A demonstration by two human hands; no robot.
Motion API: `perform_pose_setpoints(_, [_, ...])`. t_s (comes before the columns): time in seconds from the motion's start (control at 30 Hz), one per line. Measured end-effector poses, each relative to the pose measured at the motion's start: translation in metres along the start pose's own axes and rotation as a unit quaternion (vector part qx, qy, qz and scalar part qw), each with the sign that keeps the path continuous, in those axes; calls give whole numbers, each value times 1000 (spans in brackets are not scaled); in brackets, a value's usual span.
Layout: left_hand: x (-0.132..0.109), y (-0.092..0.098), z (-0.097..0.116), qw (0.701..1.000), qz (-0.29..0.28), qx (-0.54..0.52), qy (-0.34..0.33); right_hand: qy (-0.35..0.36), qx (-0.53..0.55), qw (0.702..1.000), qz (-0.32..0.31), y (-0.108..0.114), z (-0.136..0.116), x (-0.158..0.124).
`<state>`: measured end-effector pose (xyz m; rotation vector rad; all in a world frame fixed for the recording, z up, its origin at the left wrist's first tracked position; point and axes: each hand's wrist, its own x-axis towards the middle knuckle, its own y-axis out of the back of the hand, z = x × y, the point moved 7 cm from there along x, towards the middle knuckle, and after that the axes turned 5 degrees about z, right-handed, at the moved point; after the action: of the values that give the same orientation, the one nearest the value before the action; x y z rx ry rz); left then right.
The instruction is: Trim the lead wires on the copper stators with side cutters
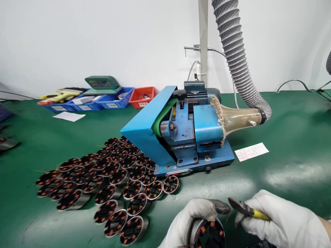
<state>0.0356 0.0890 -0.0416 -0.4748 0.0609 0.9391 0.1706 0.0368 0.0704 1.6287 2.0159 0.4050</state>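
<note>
At the bottom of the head view, my left hand (192,220) wears a white glove with a dark thumb tip. Its fingers are closed around a motor stator (194,233), a steel ring with copper windings inside, partly cut off by the lower edge. Just to the right, my right hand (278,218), also in a white glove, grips a yellow-handled tool (261,215) with a dark, narrow metal head. The tool's tip points left toward my left thumb, with a small gap between. Its exact kind cannot be made out.
Several stators (131,189) stand in rows on the green bench (85,134), left of a blue belt-sanding machine (144,120). A grey hose (235,55) joins its funnel (238,117). Blue bins (113,104), a red bin (142,96) and a paper label (251,152) lie beyond.
</note>
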Motion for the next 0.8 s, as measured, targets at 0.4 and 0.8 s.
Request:
perform_pose_setpoints(0.4, [-49,4,45,965,239,-104,27,29,133,991,12,-26,-11,7])
perform_pose_setpoints(0.8, [-43,-17,49,966,174,-191,-12,159,364,911,115,-19,-7,15])
